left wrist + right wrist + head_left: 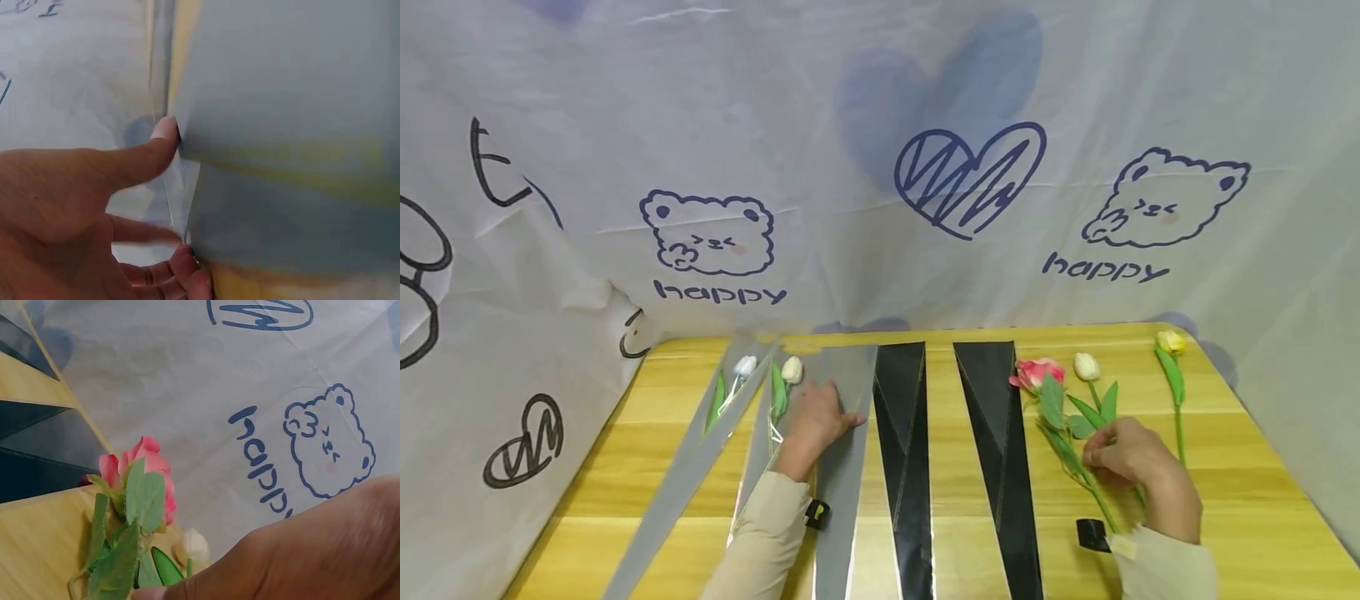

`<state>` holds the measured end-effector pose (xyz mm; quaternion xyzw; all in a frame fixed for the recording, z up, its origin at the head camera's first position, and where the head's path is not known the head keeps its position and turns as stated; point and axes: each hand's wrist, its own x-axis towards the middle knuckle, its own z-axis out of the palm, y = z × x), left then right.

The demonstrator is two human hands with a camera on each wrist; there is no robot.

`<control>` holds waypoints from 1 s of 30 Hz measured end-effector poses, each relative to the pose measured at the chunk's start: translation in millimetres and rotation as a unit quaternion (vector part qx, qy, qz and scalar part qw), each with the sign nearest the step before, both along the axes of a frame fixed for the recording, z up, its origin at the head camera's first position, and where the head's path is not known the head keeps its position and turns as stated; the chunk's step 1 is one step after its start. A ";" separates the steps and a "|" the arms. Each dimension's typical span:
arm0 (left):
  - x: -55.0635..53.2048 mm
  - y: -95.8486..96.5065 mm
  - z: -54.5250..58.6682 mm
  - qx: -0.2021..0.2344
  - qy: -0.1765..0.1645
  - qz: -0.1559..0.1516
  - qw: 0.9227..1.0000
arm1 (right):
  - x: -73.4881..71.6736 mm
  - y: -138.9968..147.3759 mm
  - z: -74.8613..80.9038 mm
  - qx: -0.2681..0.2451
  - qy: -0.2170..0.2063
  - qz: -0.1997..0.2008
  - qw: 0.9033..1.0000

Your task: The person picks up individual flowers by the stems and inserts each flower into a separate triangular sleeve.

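My left hand (pixel 812 421) reaches over a grey flower sleeve (pixel 842 475) that lies flat. In the left wrist view its thumb lies along the sleeve's mouth edge, the other fingers at the lower edge, apart from the thumb. My right hand (pixel 1138 467) pinches at the stem of a pink rose (pixel 1040 373), though its fingertips are partly hidden. The rose's green leaves (pixel 145 503) show beside the thumb in the right wrist view. Close behind it is a white tulip (pixel 1086 367), its stem passing under the right hand.
Two grey sleeves at left each hold a tulip, one bluish-white (pixel 745 367), one white (pixel 792 370). Two black sleeves (pixel 904 467) lie mid-table. A yellow tulip (pixel 1170 342) lies at far right. White printed cloth (pixel 850 275) hangs behind the wooden table (pixel 1247 500).
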<state>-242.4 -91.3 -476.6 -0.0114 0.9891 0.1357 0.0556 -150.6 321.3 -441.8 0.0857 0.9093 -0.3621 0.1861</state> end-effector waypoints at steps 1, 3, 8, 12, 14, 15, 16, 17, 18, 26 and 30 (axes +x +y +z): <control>0.9 0.7 -1.1 0.007 -0.002 0.009 1.000 | 0.5 -1.0 -0.3 -0.006 -0.001 0.000 1.000; 2.7 1.5 -2.6 0.020 -0.005 0.024 1.000 | 1.3 -3.6 -1.4 -0.015 0.000 0.005 1.000; 6.4 1.1 -5.4 0.051 0.006 0.029 0.998 | 0.1 -12.2 -2.4 -0.021 -0.015 0.016 1.000; 8.1 -2.6 -6.2 0.059 0.025 0.012 0.998 | -2.1 -19.4 -1.5 -0.025 -0.030 0.035 0.999; 7.9 -4.5 -5.9 0.065 0.034 0.003 0.997 | -3.1 -23.3 -1.6 -0.029 -0.030 0.044 0.998; 7.7 -5.4 -5.7 0.066 0.037 -0.001 0.997 | -3.5 -25.4 -2.0 -0.033 -0.029 0.047 0.998; 6.7 -6.8 -4.6 0.067 0.037 -0.004 0.997 | -4.0 -27.6 -2.4 -0.036 -0.027 0.048 0.998; 5.5 -8.2 -4.0 0.068 0.038 -0.008 0.997 | -4.7 -29.6 -3.0 -0.040 -0.025 0.049 0.998; 4.5 -9.8 -3.7 0.069 0.037 -0.011 0.997 | -5.5 -31.2 -3.4 -0.042 -0.025 0.046 0.998; -0.7 -25.8 -0.9 0.138 0.039 -0.019 0.989 | -7.7 -32.2 0.2 -0.046 -0.029 0.021 0.998; -0.8 -30.0 8.8 0.223 0.022 -0.057 0.973 | -7.9 -27.4 4.8 -0.045 -0.016 0.019 0.999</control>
